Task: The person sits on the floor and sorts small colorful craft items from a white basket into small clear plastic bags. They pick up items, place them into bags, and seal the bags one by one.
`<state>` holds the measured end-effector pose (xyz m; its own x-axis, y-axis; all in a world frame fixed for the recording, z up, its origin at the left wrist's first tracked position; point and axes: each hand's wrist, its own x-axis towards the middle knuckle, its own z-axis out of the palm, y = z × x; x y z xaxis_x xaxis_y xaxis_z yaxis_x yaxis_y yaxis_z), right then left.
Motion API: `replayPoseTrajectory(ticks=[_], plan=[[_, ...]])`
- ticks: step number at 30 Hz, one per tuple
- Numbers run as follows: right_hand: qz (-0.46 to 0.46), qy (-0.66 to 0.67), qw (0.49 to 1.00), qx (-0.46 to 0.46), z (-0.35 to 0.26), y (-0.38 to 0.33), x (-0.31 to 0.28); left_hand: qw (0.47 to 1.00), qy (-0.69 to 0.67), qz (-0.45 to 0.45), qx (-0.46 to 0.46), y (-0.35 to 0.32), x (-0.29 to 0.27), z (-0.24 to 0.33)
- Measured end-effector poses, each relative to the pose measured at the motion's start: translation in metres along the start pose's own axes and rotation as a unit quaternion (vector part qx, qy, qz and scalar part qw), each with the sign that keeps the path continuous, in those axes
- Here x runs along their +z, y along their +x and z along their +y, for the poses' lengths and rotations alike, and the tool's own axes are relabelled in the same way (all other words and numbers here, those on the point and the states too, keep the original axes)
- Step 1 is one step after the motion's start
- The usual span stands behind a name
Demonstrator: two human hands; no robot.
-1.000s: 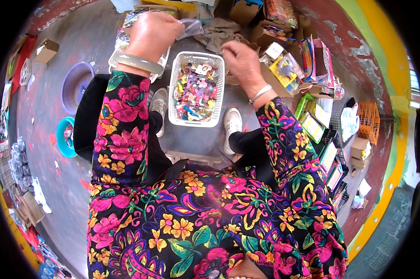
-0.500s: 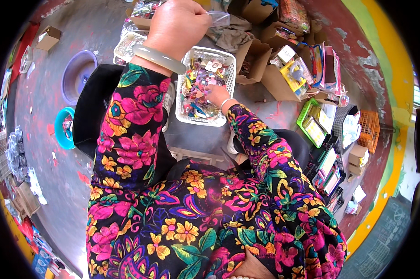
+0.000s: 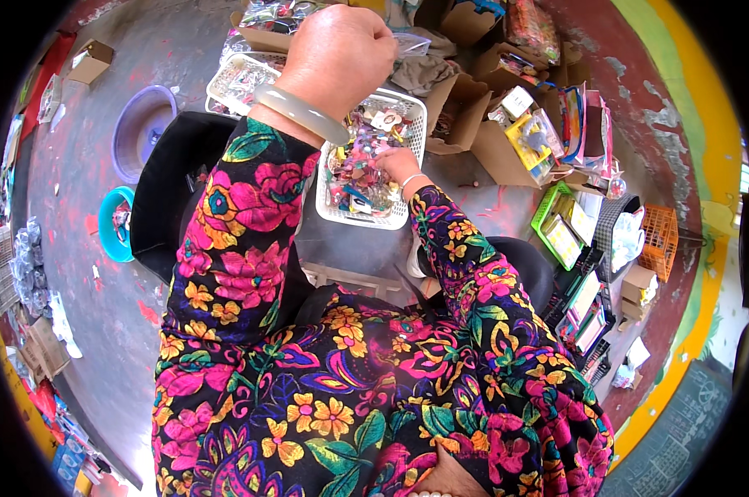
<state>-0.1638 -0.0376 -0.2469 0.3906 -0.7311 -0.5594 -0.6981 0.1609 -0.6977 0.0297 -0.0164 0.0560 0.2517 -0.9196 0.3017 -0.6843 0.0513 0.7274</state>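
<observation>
2 hands work over a white plastic basket (image 3: 398, 217) full of small colourful trinkets (image 3: 360, 170), set on a grey surface in front of the seated person. The left hand (image 3: 340, 51) is raised high, closed into a fist and pinching a clear plastic bag (image 3: 414, 43); a pale bangle (image 3: 302, 114) circles its wrist. The right hand (image 3: 398, 164) reaches down into the basket, fingers among the trinkets; whether it grips one cannot be told. Both arms wear floral sleeves. The raised left forearm hides part of the basket. A second white basket (image 3: 235, 76) sits behind, a purple basin (image 3: 140, 126) and a blue bowl (image 3: 109, 222) to the left, open cardboard boxes (image 3: 474, 124) to the right.
</observation>
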Motion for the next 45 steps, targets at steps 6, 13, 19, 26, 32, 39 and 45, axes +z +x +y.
replayPoseTrajectory(ticks=[6,13,19,26,32,39,45], plan=[[-0.031,0.357,0.928,0.100,-0.050,-0.025,-0.016,0.997,0.067,0.019,0.029,0.000,0.003,-0.011],[-0.124,0.445,0.886,0.032,-0.100,-0.050,-0.050,0.998,0.052,0.029,0.032,0.002,0.005,-0.013],[-0.137,0.473,0.867,-0.077,-0.143,-0.091,-0.098,0.999,0.013,0.022,0.036,0.006,0.015,-0.012],[-0.108,0.414,0.891,-0.153,-0.182,-0.136,-0.129,1.000,0.023,0.008,-0.002,0.000,-0.002,-0.012],[-0.115,0.413,0.891,-0.152,-0.187,-0.140,-0.133,1.000,0.014,-0.001,-0.007,-0.002,0.002,-0.014],[-0.086,0.469,0.851,-0.220,-0.209,-0.155,-0.146,0.999,0.036,-0.025,-0.027,-0.006,0.006,-0.010],[0.018,0.517,0.804,-0.293,-0.222,-0.164,-0.144,0.994,0.034,-0.094,-0.046,-0.012,0.015,-0.001]])
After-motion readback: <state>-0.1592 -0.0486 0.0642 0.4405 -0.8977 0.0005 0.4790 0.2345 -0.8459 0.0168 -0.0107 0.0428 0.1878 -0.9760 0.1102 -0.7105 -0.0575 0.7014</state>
